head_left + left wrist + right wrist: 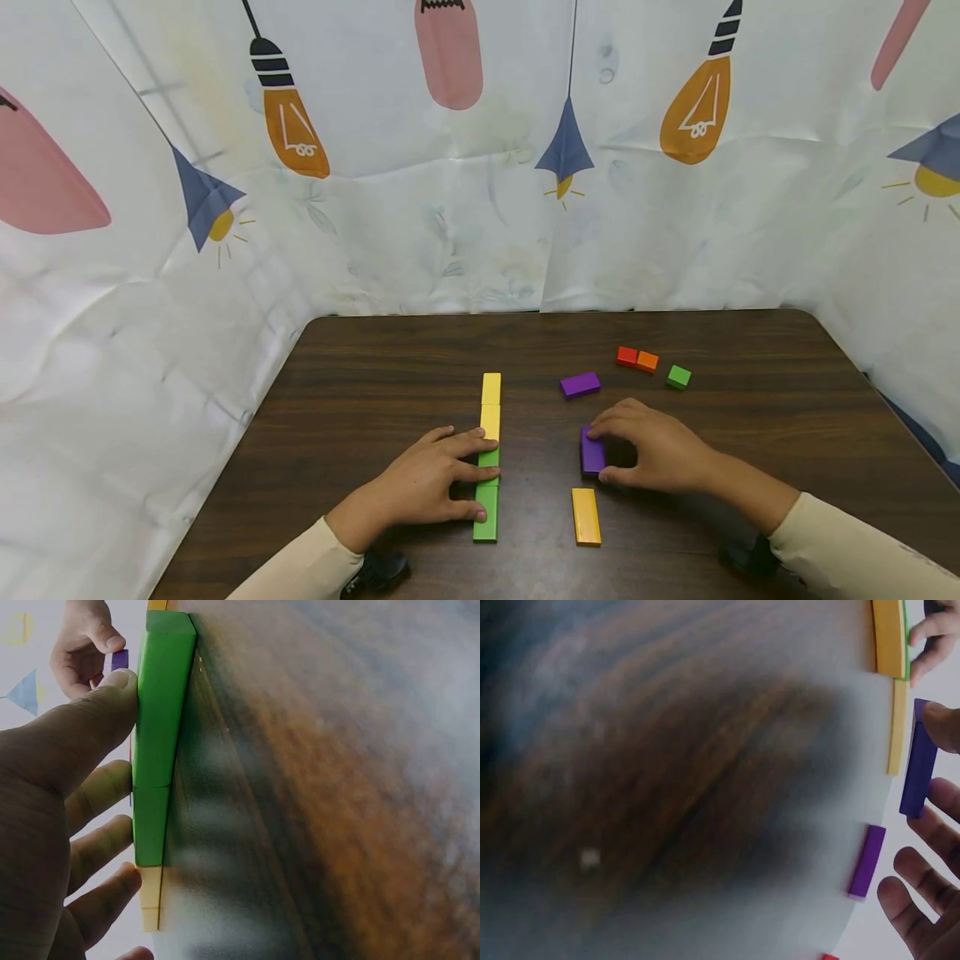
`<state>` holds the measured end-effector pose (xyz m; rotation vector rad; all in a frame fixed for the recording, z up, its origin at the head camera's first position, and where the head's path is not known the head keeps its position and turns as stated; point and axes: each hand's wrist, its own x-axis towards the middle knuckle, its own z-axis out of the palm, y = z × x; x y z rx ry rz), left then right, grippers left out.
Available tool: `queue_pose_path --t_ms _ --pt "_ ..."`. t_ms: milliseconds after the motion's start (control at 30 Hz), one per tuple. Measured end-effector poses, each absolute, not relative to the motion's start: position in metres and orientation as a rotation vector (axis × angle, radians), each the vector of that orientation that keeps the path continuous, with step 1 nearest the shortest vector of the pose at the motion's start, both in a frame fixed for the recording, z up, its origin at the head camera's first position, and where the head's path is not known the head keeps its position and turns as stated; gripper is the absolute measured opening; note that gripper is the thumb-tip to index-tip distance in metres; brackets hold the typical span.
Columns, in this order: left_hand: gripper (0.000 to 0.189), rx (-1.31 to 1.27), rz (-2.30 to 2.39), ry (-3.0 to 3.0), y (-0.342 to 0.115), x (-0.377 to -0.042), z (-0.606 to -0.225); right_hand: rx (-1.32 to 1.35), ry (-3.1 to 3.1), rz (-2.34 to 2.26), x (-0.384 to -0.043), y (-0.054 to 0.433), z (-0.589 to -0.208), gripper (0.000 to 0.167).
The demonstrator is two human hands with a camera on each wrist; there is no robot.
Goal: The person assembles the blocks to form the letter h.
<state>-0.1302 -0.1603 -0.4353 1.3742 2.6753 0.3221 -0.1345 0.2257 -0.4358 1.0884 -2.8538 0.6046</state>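
Observation:
Two yellow blocks (pixel 491 390) and two green blocks (pixel 486 521) form a straight row, end to end, on the dark table. My left hand (pixel 423 479) lies along the left side of this row, its spread fingertips and thumb touching the blocks. To the right of the row, my right hand (pixel 663 450) pinches a purple block (pixel 592 456) by its ends with thumb and fingers. In the right wrist view that purple block (pixel 919 769) appears tilted, with the other fingers held off it. An orange-yellow block (pixel 586 518) lies just nearer than the purple one.
A second purple block (pixel 580 385) lies beyond the right hand. Farther back are a red block (pixel 627 357) and an orange block (pixel 647 361) side by side, with a small green block (pixel 678 377) to their right. Patterned cloth (pixel 480 233) hangs behind the table (pixel 390 358).

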Motion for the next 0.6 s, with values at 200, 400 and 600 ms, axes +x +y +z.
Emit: queue_pose_path --t_ms 200,400,600 --pt "0.062 1.388 0.317 2.684 -0.161 -0.1314 -0.4377 1.125 -2.871 0.627 -0.1349 0.22 -0.4394 0.049" --pt "0.063 1.38 0.319 2.678 -0.1609 -0.1315 -0.4378 1.149 -2.876 0.641 -0.1356 0.2176 -0.4432 0.048" --pt "0.063 1.377 0.318 2.679 -0.1603 -0.1314 -0.4375 1.169 -2.897 0.639 -0.137 0.2156 -0.4447 0.048"
